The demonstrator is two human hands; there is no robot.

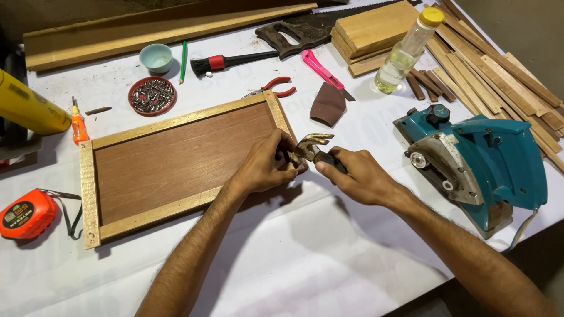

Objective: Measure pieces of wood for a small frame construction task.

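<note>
The hammer's (314,147) handle is hidden inside the right hand (359,175). The left hand's (265,165) fingertips cover whatever they pinch at the frame's (88,194) right corner. The far saw (305,29) blade and yellow tube (29,108) at left are cut off by the edges.

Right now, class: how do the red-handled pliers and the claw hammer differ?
The pliers lie untouched on the white table beyond the wooden frame; the hammer is gripped by the right hand, with the left hand at its head. The pliers' handles are bright red; the hammer head looks worn and dull. Both are hand tools.
</note>
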